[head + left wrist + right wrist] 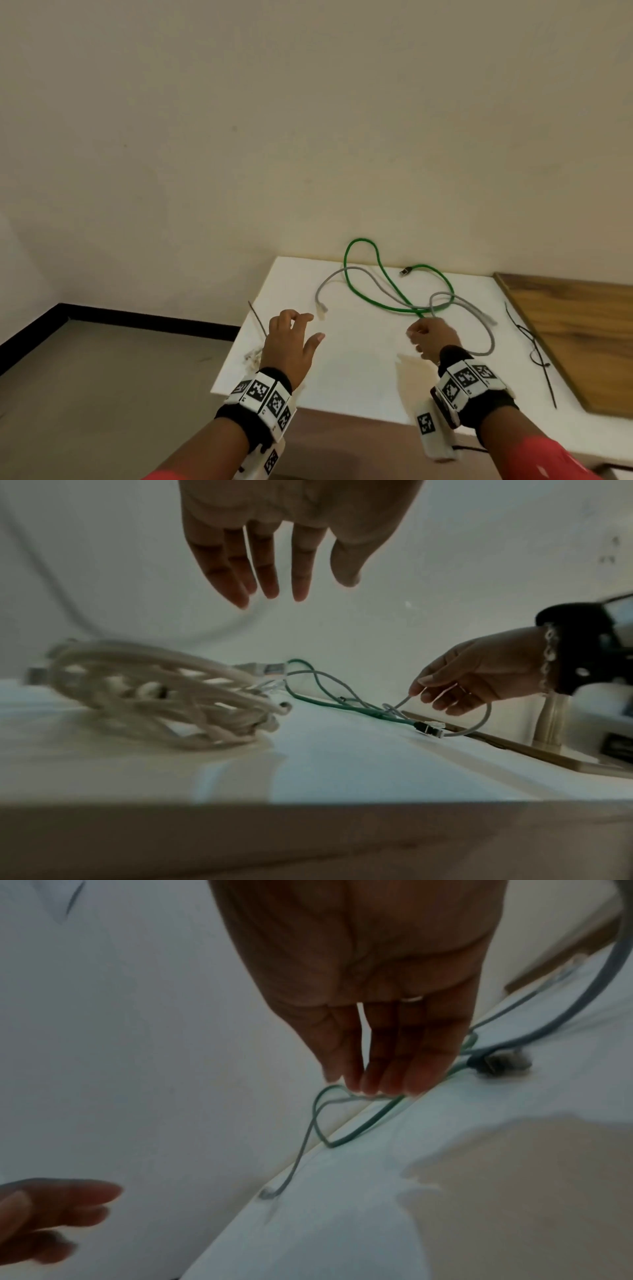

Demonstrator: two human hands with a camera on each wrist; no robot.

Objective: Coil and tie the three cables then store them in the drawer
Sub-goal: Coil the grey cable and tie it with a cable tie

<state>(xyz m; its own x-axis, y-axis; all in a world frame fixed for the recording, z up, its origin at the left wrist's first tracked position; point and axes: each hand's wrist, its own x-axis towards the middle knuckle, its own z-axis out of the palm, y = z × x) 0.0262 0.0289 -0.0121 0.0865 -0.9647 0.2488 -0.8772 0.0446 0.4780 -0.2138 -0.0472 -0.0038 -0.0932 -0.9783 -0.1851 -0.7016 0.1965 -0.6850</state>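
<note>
My left hand (291, 342) hung over the left part of the white table top (359, 377) with fingers spread and relaxed, grasping nothing. The wrist view showed the same slack fingers (263, 569) above the table. My right hand (433, 337) sat right of centre on that table, thumb and forefinger pinched on the grey cable (479, 308), close to where it crossed the green cable (373, 291). The green cable looped toward the table's back edge, one arc leaning up against the wall (239, 137), its dark plug (405, 272) lying near that edge. The grey cable ran across the table, one clear plug (322, 311) just beyond my left fingertips, the other (491, 321) to the right of my right hand. A coiled white cable (154, 693) lay on the table's left part, blurred in the left wrist view. A thin black tie (534, 349) lay at the table's right edge, beside a wooden board (575, 335).
</note>
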